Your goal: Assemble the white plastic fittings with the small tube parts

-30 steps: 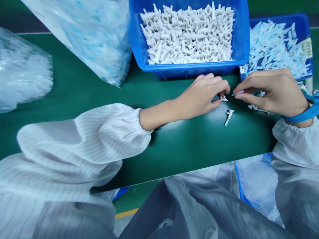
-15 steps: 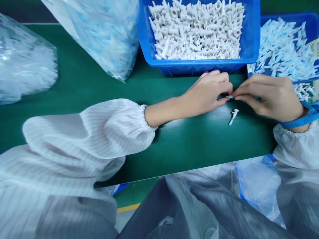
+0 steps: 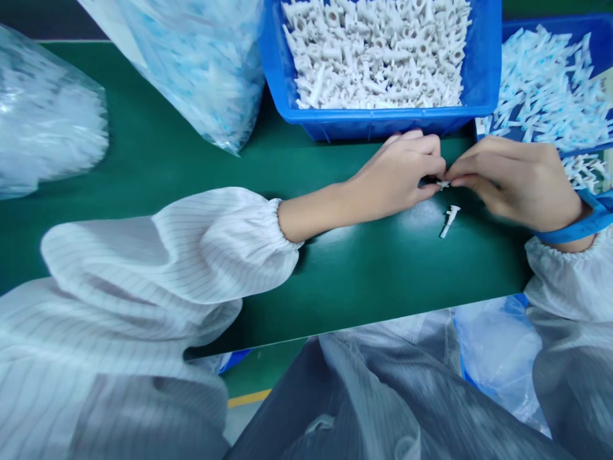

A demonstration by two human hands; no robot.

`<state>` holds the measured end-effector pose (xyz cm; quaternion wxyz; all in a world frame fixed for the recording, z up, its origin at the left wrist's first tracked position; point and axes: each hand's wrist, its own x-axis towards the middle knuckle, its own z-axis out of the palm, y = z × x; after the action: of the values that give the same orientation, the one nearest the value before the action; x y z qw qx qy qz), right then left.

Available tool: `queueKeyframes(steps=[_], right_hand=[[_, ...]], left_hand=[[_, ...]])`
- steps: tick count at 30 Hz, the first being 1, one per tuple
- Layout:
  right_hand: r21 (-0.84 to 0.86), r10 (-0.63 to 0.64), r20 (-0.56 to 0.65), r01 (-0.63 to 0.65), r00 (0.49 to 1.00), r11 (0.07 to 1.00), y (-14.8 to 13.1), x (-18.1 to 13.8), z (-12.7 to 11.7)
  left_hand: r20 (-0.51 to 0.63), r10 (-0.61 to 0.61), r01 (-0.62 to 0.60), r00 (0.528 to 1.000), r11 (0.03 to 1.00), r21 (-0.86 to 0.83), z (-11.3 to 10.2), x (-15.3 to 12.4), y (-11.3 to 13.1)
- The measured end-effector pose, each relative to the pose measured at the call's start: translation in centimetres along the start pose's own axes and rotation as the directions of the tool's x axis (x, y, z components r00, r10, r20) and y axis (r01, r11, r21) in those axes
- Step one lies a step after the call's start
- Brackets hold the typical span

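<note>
A small white plastic fitting [image 3: 444,184] is pinched between my two hands, mostly covered by the fingertips. My left hand [image 3: 407,167] is closed, thumb and forefinger on the fitting's left side. From the right, my right hand [image 3: 512,179] grips the same piece with thumb and forefinger; a blue band circles that wrist. Just below the hands, another white plastic fitting [image 3: 450,221] with a flared top lies tilted on the green table [image 3: 364,275].
Behind my hands stands a blue bin [image 3: 378,117] of white fittings. At the right, a blue tray [image 3: 514,133] holds pale-blue-tipped pieces, with loose white fittings [image 3: 585,172] below it. Clear bags of parts, one bluish [image 3: 211,76] and one white [image 3: 52,121], lie on the left.
Both hands stay together on the small fitting, with only a slight shift of the fingers. The whole view has moved slightly; the lying fitting rests in the same place.
</note>
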<state>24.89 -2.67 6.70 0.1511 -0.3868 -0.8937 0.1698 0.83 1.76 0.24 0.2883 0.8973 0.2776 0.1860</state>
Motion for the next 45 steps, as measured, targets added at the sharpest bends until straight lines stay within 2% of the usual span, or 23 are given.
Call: queueKeyframes(steps=[6,11,18,26,30,37,45], right_hand=[[-0.005,0.025,0.019,-0.025,1.000,1.000,0.1,0.0,0.3],[0.002,-0.010,0.025,0.010,1.000,1.000,0.4,0.0,0.1],[-0.055,-0.188,0.017,0.189,0.982,0.980,1.1,-0.1,0.3],[-0.039,-0.205,0.035,0.207,0.978,0.978,1.0,-0.2,0.1],[-0.020,-0.212,0.038,0.213,0.976,0.977,1.1,-0.1,0.0],[-0.010,-0.196,0.043,0.197,0.980,0.980,1.1,-0.3,-0.2],[-0.102,-0.213,0.055,0.218,0.975,0.971,0.9,-0.3,-0.3]], left_hand=[[0.003,-0.019,0.019,1.000,1.000,-0.019,0.1,0.0,0.1],[-0.016,-0.012,0.012,1.000,1.000,-0.020,0.2,-0.1,0.2],[-0.017,0.006,-0.006,1.000,1.000,0.005,0.4,0.1,0.1],[-0.030,0.020,-0.019,0.999,0.999,0.028,0.4,0.2,0.2],[-0.041,0.055,-0.055,0.998,0.998,0.006,0.3,0.3,0.0],[-0.025,0.045,-0.045,0.999,0.999,-0.029,0.1,0.6,-0.1],[-0.032,0.035,-0.037,0.999,0.996,-0.080,0.1,0.7,-0.1]])
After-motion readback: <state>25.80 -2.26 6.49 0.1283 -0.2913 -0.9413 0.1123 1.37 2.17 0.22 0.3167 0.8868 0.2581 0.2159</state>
